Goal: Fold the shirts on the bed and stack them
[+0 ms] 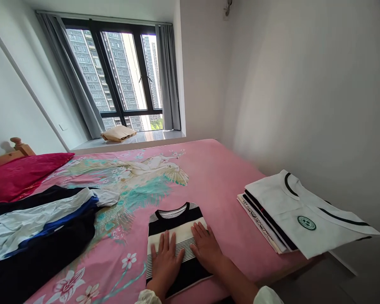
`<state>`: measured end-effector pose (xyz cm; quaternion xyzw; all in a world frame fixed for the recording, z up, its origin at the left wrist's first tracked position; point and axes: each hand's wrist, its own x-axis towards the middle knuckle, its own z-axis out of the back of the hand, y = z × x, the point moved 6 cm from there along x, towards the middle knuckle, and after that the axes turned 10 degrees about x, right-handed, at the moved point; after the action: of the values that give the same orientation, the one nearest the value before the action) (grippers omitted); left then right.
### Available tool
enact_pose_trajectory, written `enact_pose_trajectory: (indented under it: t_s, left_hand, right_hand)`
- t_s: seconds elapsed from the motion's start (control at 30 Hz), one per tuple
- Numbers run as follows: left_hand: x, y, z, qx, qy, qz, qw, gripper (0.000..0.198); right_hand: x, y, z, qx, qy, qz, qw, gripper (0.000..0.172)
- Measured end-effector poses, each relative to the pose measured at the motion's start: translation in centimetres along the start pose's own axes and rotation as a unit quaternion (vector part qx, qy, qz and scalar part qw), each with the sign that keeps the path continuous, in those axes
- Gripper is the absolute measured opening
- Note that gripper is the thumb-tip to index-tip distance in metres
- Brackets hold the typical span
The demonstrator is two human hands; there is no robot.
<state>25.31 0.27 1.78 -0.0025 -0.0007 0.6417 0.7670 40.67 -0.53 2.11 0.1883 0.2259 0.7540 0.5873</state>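
Observation:
A folded striped T-shirt [185, 215] in black and cream lies on the pink bed, its round collar pointing away from me. My left hand [167, 261] rests flat on the left part of the shirt with the fingers spread. Flat on the shirt's right part lies my right hand [206, 247], fingers stretched out. Neither hand grips anything. The lower stripes are partly covered by my hands and wrists.
A stack of folded clothes stands at the bed's right edge, topped by a white shirt [272, 202] that overhangs it. Loose black, white and blue clothes [72, 249] lie at left, near a red pillow [19, 173]. The patterned bedsheet [209, 169] reaches toward the window sill.

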Motion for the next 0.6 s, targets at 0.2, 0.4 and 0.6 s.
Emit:
enact_pose_trajectory:
  t_s: [0.2, 0.4, 0.6]
  left_hand:
    - [1.7, 2.2, -1.1, -0.002, 0.024, 0.069, 0.997, 0.062]
    - [4.8, 5.5, -1.1, 0.006, 0.003, 0.145, 0.989, 0.068]
    - [4.7, 6.8, -3.9, 0.02, 0.006, 0.173, 0.985, 0.075]
  right_hand:
    - [2.1, -1.6, -0.5, -0.001, -0.005, -0.084, 0.996, 0.06]
    - [5.7, -2.6, -0.5, 0.0, -0.023, -0.081, 0.996, 0.064]
    - [5.8, -5.4, -3.0, -0.002, -0.04, -0.097, 0.994, 0.067]
